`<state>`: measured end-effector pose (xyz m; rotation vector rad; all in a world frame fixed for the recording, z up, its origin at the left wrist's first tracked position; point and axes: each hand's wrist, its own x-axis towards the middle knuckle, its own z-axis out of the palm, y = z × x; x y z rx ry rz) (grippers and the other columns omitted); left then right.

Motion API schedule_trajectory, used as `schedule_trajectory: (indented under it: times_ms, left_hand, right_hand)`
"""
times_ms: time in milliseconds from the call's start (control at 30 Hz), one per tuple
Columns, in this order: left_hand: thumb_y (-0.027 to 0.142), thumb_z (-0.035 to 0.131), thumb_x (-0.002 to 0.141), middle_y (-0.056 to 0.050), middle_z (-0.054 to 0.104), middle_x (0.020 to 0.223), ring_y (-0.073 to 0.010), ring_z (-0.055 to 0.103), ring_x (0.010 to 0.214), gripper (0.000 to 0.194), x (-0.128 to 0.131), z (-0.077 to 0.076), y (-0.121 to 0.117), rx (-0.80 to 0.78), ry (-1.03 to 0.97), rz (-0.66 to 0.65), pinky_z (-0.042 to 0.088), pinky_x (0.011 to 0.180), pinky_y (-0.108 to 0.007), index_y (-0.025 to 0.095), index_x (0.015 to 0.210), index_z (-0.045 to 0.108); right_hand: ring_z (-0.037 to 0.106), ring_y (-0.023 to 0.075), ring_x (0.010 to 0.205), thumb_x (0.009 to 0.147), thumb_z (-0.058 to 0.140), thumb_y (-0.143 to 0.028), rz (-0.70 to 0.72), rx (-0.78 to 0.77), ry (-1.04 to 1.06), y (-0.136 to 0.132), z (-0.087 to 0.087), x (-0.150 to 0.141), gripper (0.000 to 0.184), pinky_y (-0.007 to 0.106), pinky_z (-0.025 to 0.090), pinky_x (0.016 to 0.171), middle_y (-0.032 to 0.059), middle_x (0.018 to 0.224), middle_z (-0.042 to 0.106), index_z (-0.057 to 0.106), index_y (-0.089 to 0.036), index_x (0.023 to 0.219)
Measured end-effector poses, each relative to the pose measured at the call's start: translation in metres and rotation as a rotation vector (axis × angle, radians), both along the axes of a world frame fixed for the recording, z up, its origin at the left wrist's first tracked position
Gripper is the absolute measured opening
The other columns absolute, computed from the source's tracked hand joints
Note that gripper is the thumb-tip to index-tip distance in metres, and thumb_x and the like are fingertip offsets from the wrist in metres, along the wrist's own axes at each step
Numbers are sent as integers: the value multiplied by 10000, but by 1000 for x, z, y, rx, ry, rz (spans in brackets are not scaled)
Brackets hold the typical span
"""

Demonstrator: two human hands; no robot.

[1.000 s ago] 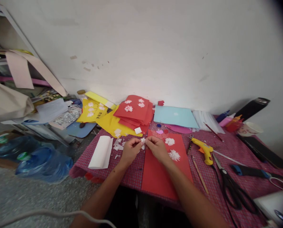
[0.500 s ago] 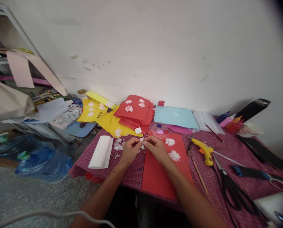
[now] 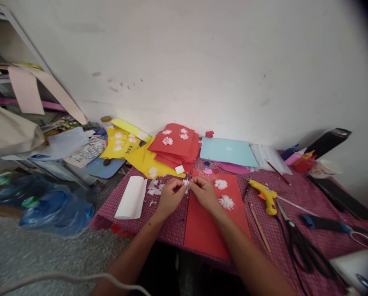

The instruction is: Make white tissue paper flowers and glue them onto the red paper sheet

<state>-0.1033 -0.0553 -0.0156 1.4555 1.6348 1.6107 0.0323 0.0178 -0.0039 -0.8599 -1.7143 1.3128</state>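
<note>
My left hand and my right hand meet over the table, and both pinch a small white paper flower between their fingertips. They hover above the left edge of a red card lying on the checked tablecloth. Two white paper flowers are stuck on that card, just right of my right hand. White paper scraps lie left of my left hand.
A folded white sheet lies at the table's left end. Red cards, yellow cards and a light blue sheet sit by the wall. A yellow glue gun, black scissors and blue-handled scissors lie on the right. Water bottles rest on the floor.
Both hands stay in place and keep working the small white flower with their fingertips. The fingers have shifted slightly closer together.
</note>
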Motion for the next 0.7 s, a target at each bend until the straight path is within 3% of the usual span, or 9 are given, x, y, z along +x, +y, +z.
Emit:
schedule_trajectory:
  times_ms: [267, 500, 700]
  left_hand:
    - [313, 629, 808, -5, 639, 691, -135, 600, 615, 154, -2, -7, 2, -111, -280, 13, 460, 607, -248, 166, 775, 663]
    - [339, 656, 786, -9, 648, 700, -129, 609, 597, 182, -4, -13, 6, -115, -387, 40, 465, 571, -233, 159, 795, 676]
    - [326, 665, 771, 8, 616, 667, -113, 583, 579, 171, -4, -12, 7, -74, -477, 72, 472, 574, -227, 157, 749, 660]
  right_hand:
    - [427, 114, 504, 787, 600, -324, -15, -173, 100, 0, 1, 2, 187, 242, 323, 500, -36, 558, 543, 578, -199, 649]
    - [396, 96, 437, 745, 657, -330, -46, -370, 218, 2, 3, 4, 186, 228, 247, 426, -39, 502, 540, 579, -194, 645]
    - [431, 98, 429, 730, 676, -336, -65, -449, 298, 5, 0, 5, 183, 222, 279, 401, -31, 518, 548, 583, -187, 680]
